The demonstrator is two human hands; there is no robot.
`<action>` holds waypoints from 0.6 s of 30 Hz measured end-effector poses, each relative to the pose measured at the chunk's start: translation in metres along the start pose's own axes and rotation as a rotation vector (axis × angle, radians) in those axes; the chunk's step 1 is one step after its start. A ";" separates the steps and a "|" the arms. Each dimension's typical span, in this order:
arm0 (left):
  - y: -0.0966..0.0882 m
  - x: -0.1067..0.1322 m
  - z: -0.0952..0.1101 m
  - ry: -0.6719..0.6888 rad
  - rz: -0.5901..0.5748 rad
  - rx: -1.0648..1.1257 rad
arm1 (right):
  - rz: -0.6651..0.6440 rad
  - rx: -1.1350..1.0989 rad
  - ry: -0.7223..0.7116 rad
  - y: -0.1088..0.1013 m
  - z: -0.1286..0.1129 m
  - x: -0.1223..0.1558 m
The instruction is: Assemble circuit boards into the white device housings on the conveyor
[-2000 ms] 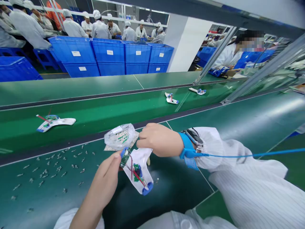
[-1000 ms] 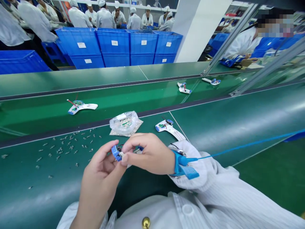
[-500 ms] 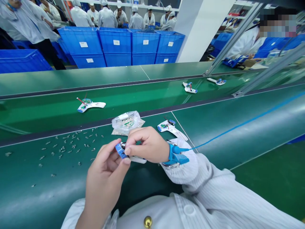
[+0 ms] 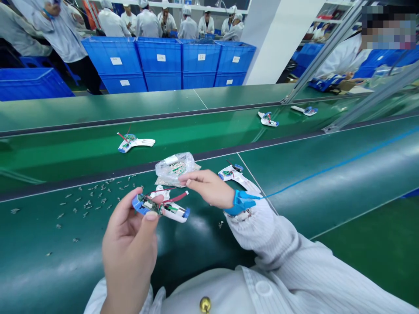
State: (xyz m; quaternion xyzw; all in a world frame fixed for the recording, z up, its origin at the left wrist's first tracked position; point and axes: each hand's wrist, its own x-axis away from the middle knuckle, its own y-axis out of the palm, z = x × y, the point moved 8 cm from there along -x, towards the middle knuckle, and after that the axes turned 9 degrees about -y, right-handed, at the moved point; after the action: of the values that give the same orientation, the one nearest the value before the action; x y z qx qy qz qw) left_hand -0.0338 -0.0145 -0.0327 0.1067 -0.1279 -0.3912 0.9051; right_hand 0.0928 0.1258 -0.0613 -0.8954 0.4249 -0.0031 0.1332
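My left hand (image 4: 131, 246) is closed on a white and blue device half-shell (image 4: 160, 208) with a green circuit board and red wires showing inside. It holds the shell flat above the green table (image 4: 49, 270). My right hand (image 4: 209, 187) hovers just right of it, fingers loosely extended toward the shell's red wire and the clear plastic bag (image 4: 175, 168) of small parts. A blue wrist strap (image 4: 240, 202) with a blue cord sits on my right wrist. Another half-shell (image 4: 234, 173) lies on the table beyond my right hand.
Several small screws (image 4: 94, 198) are scattered on the table at left. Three more half-shells (image 4: 135, 142) (image 4: 267, 119) (image 4: 306, 110) ride the green conveyor belt. Blue crates (image 4: 160, 61) and people in white coats stand behind; a co-worker sits at far right.
My right hand has let go of the shell and moved right and up. My left hand has tipped the shell flat, so its board and wires show. The belt's shells have drifted right.
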 end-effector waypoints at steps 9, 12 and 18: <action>-0.001 0.005 0.006 0.166 0.028 -0.070 | 0.058 -0.595 0.222 0.047 0.012 0.037; 0.002 0.007 0.005 0.188 0.014 -0.118 | 0.096 -0.591 0.180 0.051 0.005 0.034; 0.003 0.013 0.001 0.182 0.005 -0.193 | 0.086 -0.585 0.235 0.057 0.001 0.030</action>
State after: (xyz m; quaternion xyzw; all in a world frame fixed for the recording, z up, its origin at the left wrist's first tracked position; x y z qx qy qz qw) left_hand -0.0239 -0.0219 -0.0288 0.0537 -0.0072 -0.3881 0.9200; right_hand 0.0686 0.0689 -0.0794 -0.8704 0.4577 0.0213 -0.1800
